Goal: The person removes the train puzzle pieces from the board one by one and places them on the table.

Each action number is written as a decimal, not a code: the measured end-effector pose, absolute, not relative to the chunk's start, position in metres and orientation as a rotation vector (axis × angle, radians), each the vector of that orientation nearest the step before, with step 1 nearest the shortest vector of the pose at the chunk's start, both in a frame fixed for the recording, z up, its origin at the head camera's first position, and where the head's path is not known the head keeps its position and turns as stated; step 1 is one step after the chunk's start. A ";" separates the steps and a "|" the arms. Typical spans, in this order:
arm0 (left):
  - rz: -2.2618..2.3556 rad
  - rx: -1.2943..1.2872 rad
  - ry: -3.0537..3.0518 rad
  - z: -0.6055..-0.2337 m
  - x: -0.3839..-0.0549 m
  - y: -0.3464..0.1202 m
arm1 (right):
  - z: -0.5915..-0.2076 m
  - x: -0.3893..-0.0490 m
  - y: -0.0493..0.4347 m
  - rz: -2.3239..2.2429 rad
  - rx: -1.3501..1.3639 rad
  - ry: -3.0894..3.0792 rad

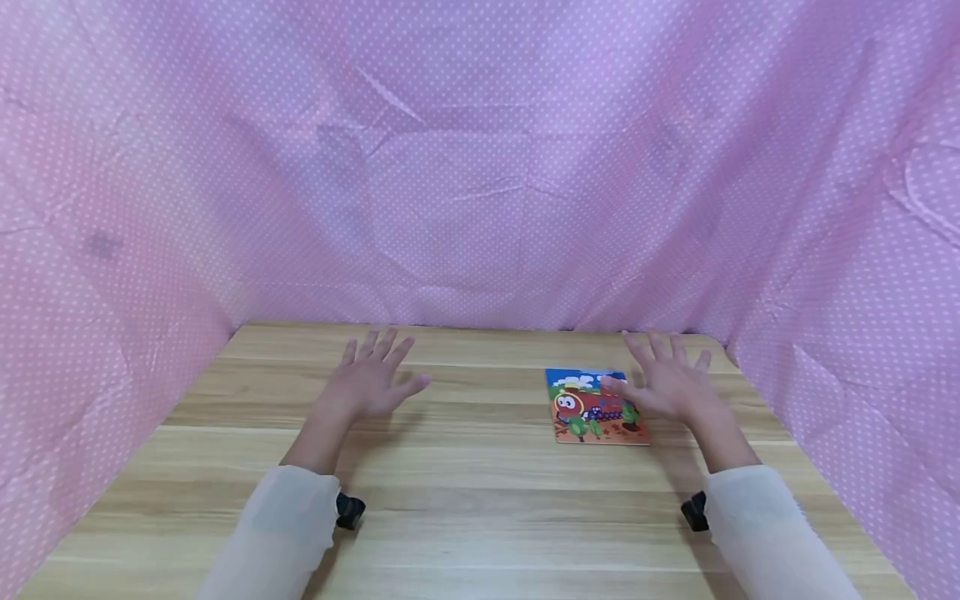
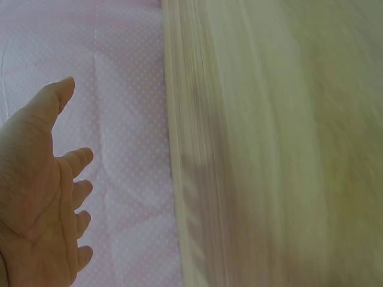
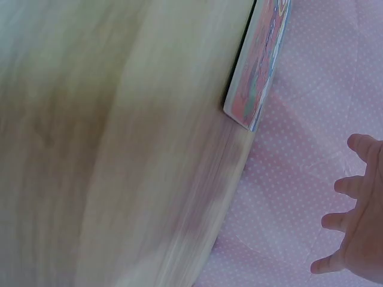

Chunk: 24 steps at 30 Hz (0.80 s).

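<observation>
A flat square picture board [image 1: 592, 421] lies on the right half of the wooden table, printed with a red caterpillar-like train, green plants and a blue sky. My right hand [image 1: 670, 385] hovers beside and partly over its right edge, fingers spread, holding nothing. In the right wrist view the board [image 3: 258, 72] shows as a thin slab, with the right hand [image 3: 362, 221] apart from it. On the left, my left hand [image 1: 367, 383] is held above the table with spread fingers and nothing in it. The left wrist view shows that hand [image 2: 36, 191] from the palm side.
The wooden table [image 1: 465, 492] has light grain and a straight far edge. Pink cloth with white dots [image 1: 480, 183] hangs behind it and along both sides. Each white sleeve has a small black device [image 1: 349, 511] at the wrist.
</observation>
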<state>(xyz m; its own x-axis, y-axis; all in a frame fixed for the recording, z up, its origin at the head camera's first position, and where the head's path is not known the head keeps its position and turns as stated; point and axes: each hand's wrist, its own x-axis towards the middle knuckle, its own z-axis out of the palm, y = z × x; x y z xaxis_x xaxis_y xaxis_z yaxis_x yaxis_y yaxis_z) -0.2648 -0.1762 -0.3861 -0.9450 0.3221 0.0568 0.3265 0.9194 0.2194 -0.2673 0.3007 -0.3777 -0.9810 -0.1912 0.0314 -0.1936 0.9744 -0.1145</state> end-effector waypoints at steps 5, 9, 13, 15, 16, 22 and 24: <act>-0.341 -0.551 -3.058 -0.386 -0.270 -0.162 | -0.380 -0.267 0.299 0.211 0.314 -3.100; -0.328 -0.579 -3.067 -0.386 -0.277 -0.148 | -0.382 -0.268 0.299 0.276 0.325 -3.111; -0.306 -0.608 -3.063 -0.387 -0.279 -0.132 | -0.386 -0.270 0.299 0.360 0.362 -3.130; -0.299 -0.622 -3.061 -0.389 -0.280 -0.124 | -0.388 -0.272 0.298 0.389 0.382 -3.133; -0.290 -0.630 -3.057 -0.389 -0.280 -0.119 | -0.389 -0.272 0.298 0.402 0.392 -3.133; -0.260 -0.679 -3.055 -0.397 -0.283 -0.088 | -0.392 -0.275 0.302 0.600 0.469 -3.109; -0.248 -0.704 -3.055 -0.401 -0.283 -0.076 | -0.392 -0.275 0.304 0.707 0.481 -3.110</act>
<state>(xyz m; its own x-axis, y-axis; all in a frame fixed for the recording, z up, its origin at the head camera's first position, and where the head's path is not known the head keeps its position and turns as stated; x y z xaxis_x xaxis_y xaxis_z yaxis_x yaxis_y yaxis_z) -0.2826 -0.0758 -0.4012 -0.8998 0.4350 0.0320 0.4345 0.8874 0.1543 -0.2746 0.3043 -0.3924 -0.9521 -0.3055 -0.0156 -0.2688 0.8597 -0.4343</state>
